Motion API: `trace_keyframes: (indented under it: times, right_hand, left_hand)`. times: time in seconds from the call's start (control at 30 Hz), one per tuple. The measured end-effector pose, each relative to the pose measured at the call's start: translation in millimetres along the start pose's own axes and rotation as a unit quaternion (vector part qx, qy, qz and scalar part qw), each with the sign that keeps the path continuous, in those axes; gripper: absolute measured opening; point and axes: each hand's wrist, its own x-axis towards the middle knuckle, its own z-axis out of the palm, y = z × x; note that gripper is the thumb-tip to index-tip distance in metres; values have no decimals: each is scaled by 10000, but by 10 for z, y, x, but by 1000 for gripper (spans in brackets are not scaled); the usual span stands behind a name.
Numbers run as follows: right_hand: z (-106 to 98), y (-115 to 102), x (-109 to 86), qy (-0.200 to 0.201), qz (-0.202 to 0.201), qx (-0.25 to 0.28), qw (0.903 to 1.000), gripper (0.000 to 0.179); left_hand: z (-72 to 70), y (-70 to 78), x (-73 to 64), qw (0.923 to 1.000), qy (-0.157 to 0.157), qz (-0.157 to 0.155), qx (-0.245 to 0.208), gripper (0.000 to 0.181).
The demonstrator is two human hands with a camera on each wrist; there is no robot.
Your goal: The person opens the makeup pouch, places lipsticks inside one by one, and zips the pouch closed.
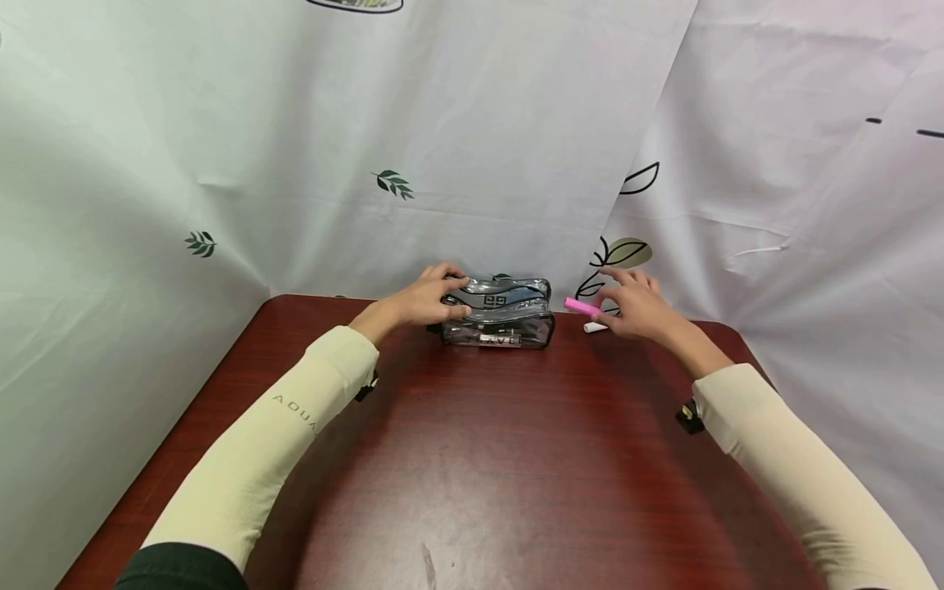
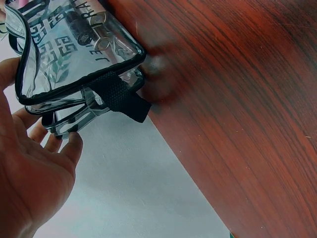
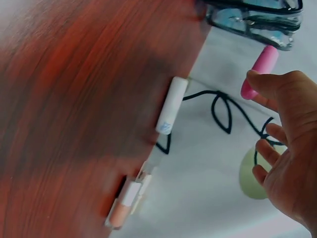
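A clear zip pouch (image 1: 497, 336) with black trim stands at the far edge of the table, its top parted and some small items visible inside. My left hand (image 1: 428, 297) grips the pouch's upper left edge, the thumb on the near side and the fingers at the back. In the left wrist view, the fingers (image 2: 74, 146) curl at the rim beside a black strap tab (image 2: 121, 96). To the right of the pouch, my right hand (image 1: 633, 305) pinches a pink tube (image 1: 583, 307) between thumb and index finger, above the table, with the other fingers spread.
A white tube (image 3: 172, 105) lies at the table's far edge below my right hand. Farther along that edge lie peach-coloured cosmetic tubes (image 3: 125, 202) with clear parts. A white curtain (image 1: 457, 147) with leaf prints hangs right behind the dark red table (image 1: 501, 459).
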Motion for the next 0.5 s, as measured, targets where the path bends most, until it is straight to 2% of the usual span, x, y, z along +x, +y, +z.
trace_keyframes:
  times: [0.03, 0.17, 0.27, 0.33, 0.4, 0.5]
  right_hand:
    - [-10, -20, 7, 28, -19, 19, 10000, 19]
    - [-46, -101, 37, 182, -142, 102, 9997, 18]
    - [-66, -162, 63, 282, -242, 204, 9991, 17]
    - [-77, -200, 84, 325, -297, 255, 9987, 16]
    - [-88, -238, 103, 338, -335, 285, 9985, 14]
    - [-100, -289, 133, 328, -361, 327, 9983, 14]
  left_hand:
    - [12, -22, 17, 10000, 10, 21, 16, 81]
    - [114, -263, 160, 9997, 165, 156, 89, 87]
    - [107, -269, 166, 9999, 111, 130, -18, 86]
    - [65, -192, 135, 10000, -5, 50, -68, 85]
    - [71, -214, 146, 10000, 8, 44, -74, 85]
    - [199, -478, 297, 9996, 209, 164, 76, 89]
